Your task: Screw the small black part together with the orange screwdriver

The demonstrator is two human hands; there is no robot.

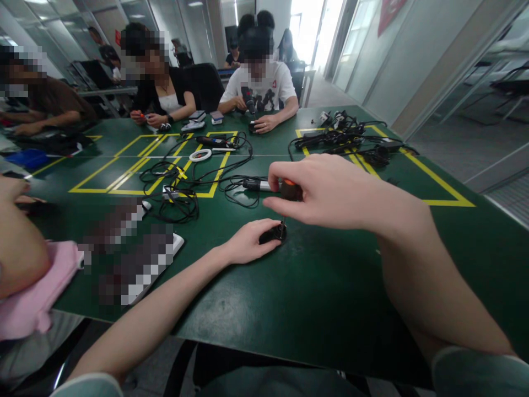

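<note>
My left hand (250,241) rests low on the green table, its fingers closed around a small black part (271,234). Above and to the right, my right hand (330,190) grips a screwdriver (291,190) with an orange and dark handle. The thin shaft points straight down, and its tip meets the black part. Whether the tip sits in a screw is too small to tell. Just behind the handle lies a black and silver pen-shaped tool (256,185) with a thin black cable.
Tangled black cables (182,204) lie left of centre, near a white ring (200,155). More black cables and devices (343,135) are heaped at the back right. Yellow tape (444,176) marks the green table (330,309). Across it, a person in a white shirt (275,82) holds a power drill (248,99).
</note>
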